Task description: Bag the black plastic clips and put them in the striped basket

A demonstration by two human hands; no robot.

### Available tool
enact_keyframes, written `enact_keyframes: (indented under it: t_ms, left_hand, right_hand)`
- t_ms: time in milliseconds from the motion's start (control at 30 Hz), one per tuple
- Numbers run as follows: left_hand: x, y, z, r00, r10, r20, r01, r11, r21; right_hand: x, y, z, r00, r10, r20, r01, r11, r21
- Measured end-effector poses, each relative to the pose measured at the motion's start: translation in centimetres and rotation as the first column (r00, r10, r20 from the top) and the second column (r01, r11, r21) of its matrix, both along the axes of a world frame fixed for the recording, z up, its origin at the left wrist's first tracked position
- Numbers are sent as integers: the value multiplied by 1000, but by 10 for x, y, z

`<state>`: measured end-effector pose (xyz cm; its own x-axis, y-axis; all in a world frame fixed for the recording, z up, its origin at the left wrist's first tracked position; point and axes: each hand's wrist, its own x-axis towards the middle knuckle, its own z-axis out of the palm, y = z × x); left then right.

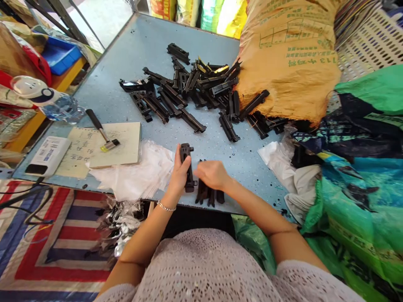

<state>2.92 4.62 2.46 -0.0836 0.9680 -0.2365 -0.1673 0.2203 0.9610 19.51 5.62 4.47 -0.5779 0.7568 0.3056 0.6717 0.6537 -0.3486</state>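
Note:
My left hand is wrapped round a long black plastic part, held upright near the table's front edge. My right hand is curled, fingertips close to that part's right side. Whether anything is pinched in it is hidden and slightly blurred. Just below the right hand, several similar black parts lie side by side on the blue table. Farther back spreads a loose pile of black plastic parts, some with shiny or yellow pieces showing.
An orange woven sack stands at the pile's right. Thin white bags lie left of my hands, beside a board bearing a hammer. A bottle and a white box sit farther left. Green-blue bags crowd the right.

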Motion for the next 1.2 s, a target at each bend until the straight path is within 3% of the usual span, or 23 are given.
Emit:
enact_keyframes:
  t_ms: [67,133,200,267,333,433,500,567,633,733,833,933,1067,1133,1200]
  left_hand:
    - [7,-12,-16,977,-57,-208,58,998,-2]
    - [15,-27,-29,927,-124,-354,103,992,-78]
    - [21,-38,-34,889,-165,-428,118,984,-135]
    - [23,-41,-32,887,-162,-432,123,986,-116]
    - [22,-34,-23,924,-139,-356,136,990,-34]
    - [20,-12,-5,985,-112,-133,125,987,100]
    - [19,0,8,998,-54,16,52,992,117]
    - [16,5,20,991,-14,131,7,998,57]
    - [12,1,31,976,-49,211,56,998,-28]
    - [10,-10,44,955,-96,280,126,988,-92]
    - [9,-13,48,958,-67,280,100,990,-103]
    - [2,-4,47,959,25,281,5,995,-102]
    - [-15,7,45,960,100,261,-89,995,-54]
    - [-23,5,40,973,85,213,-77,996,-46]
    - [-28,-3,28,989,68,133,-57,995,-87]
  right_hand:
    - [24,42,-2,948,-318,25,318,948,3]
    - [52,87,-5,765,-642,53,639,767,61]
    - [74,119,-10,624,-770,136,777,629,0]
    - [82,125,-15,597,-779,190,801,593,-87]
    - [71,103,-16,653,-741,153,757,644,-113]
    - [33,38,-2,794,-607,14,607,793,-43]
    - [9,-1,14,921,-383,-66,382,924,-36]
    - [-3,-18,29,965,-206,-162,196,978,-73]
    - [-6,-9,37,959,-189,-213,182,982,-52]
    - [-4,32,34,967,-220,-132,224,974,22]
    - [-8,57,26,970,-240,-32,238,970,-55]
    - [-16,36,22,968,-248,-43,241,964,-116]
    - [-20,-19,20,993,63,-101,-68,997,-47]
    - [-17,-24,19,984,110,-141,-124,987,-98]
    - [-10,-4,19,984,19,-175,-52,982,-184]
